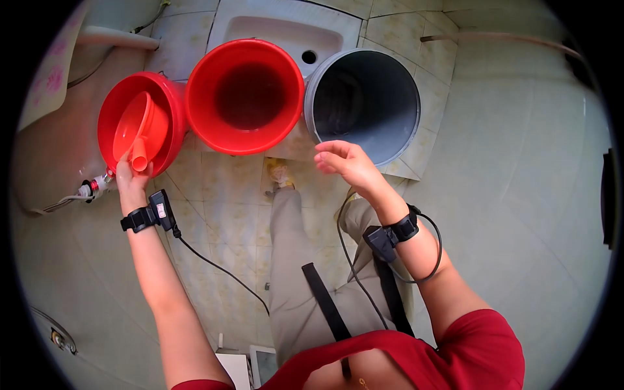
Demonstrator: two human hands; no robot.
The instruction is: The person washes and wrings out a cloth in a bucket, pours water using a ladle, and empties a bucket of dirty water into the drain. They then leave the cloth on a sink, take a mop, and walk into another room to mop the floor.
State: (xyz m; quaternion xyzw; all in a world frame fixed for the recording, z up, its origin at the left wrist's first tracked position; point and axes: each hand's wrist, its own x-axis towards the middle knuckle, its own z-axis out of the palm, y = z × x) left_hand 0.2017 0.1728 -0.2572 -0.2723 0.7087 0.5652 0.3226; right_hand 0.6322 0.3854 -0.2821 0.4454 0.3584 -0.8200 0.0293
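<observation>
My left hand (132,181) is at the near rim of a red bucket (170,97) on the left, closed at the handle of a red dipper (156,127); its fingers are partly hidden. The dipper is tilted inside that bucket, handle end towards me. In the middle stands a larger red bucket (195,97) with a dark, shadowed inside. My right hand (343,161) hovers by the near rim of a grey bucket (406,97), holding nothing, with fingers loosely bent and apart from the thumb.
Behind the buckets is a white squat basin (279,29) with a round drain hole (309,57). A pipe and valve (94,187) are left of the left bucket. Black cables run from both wrist devices. My legs and feet are below the buckets on the tiled floor (227,221).
</observation>
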